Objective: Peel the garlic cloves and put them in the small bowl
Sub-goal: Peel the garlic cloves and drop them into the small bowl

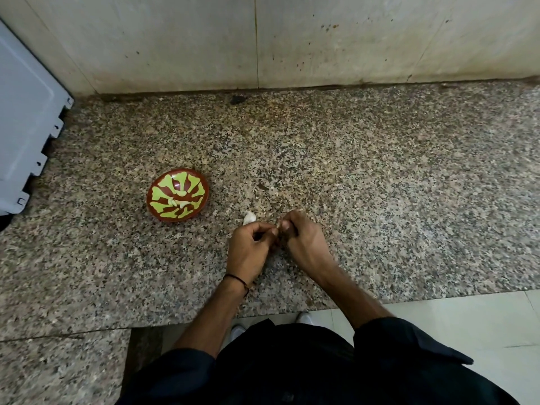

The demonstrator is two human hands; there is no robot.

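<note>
A small brown bowl (177, 194) with a green pattern sits on the speckled granite counter (380, 185), left of my hands. Pale peeled cloves (178, 203) lie inside it. My left hand (250, 249) and my right hand (302, 239) meet fingertip to fingertip just above the counter, pinching a small garlic clove that my fingers almost wholly hide. A white garlic piece (249, 218) lies on the counter just beyond my left hand; whether it is a clove or loose skin is unclear.
A grey appliance (26, 121) stands at the far left of the counter. A stained stone wall (263, 39) closes off the back. The counter's front edge runs near my body, with pale floor tiles (482, 325) below on the right.
</note>
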